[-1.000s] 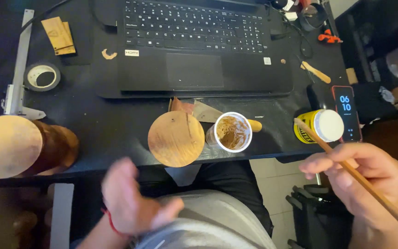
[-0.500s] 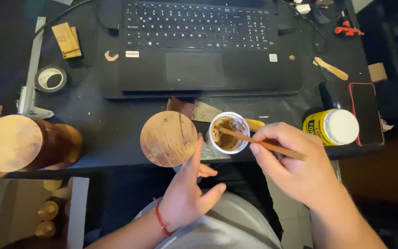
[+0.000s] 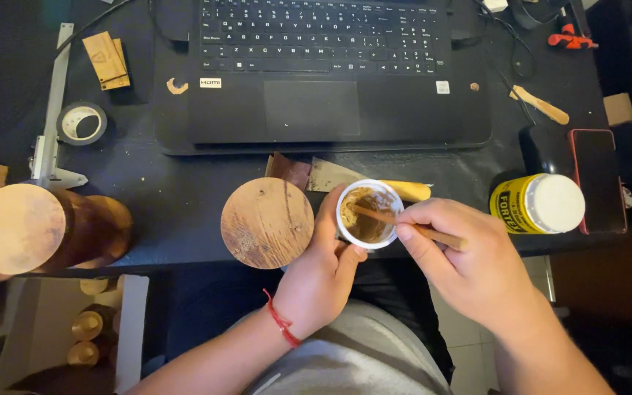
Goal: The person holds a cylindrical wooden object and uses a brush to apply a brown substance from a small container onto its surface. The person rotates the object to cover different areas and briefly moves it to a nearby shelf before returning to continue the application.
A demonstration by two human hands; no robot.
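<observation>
a: what was hard to make out?

b: the brown stuff inside the small white cup (image 3: 369, 214); the stick (image 3: 409, 226) ran out of sight under the right hand (image 3: 469, 263).

a: and the grips?

b: left hand (image 3: 323, 267) wrapped the cup at the black tabletop's (image 3: 177, 197) near edge. right hand's grip was pinched shut on the stick, its tip in the cup.

a: room around it?

b: tight. a round wooden disc (image 3: 267, 222) sat just left, a yellow jar (image 3: 537, 202) lay well right, a laptop (image 3: 323, 73) behind.

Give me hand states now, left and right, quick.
Left hand: closed around the side of the white cup of brown paste.
Right hand: closed on a thin wooden stick, tip inside the cup.
</observation>
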